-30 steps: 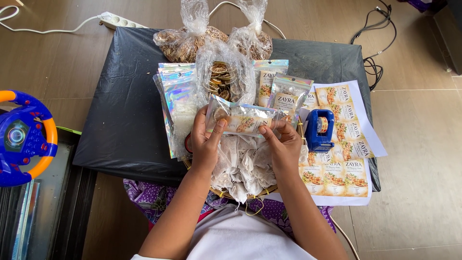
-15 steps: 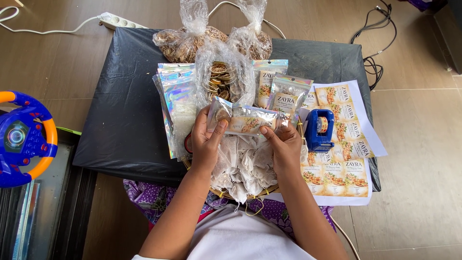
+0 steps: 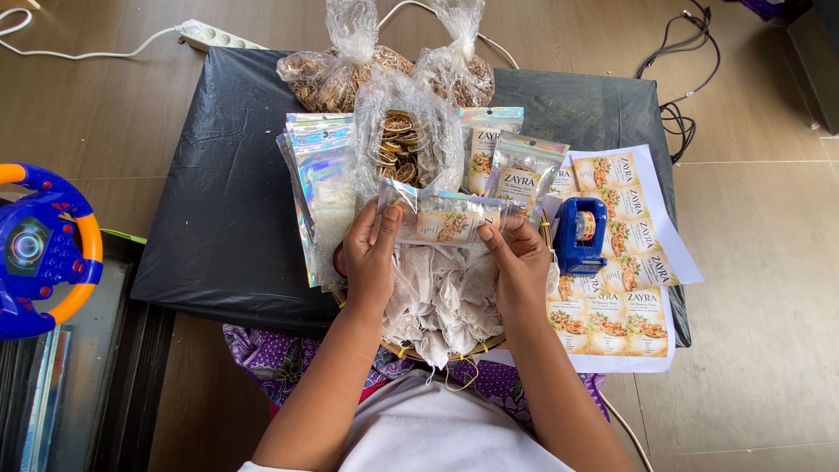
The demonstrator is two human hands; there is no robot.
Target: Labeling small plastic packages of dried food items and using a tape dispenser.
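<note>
Holding a small clear pouch level between them, both hands pinched its two ends, likely so its label faced up and its edge could be pressed flat. The left hand gripped the pouch's left end, thumb on top and fingers curled under; the right hand pinched the right end the same way. The pouch hung just above a woven basket heaped with pale tea bags, which sat nearest the person, probably to keep them within easy reach. Just left of the pouch lay a stack of shiny empty pouches. Behind the pouch stood a clear bag of dried slices and two finished labelled packets. Just right of it sat a blue tape dispenser on a sheet of printed labels.
</note>
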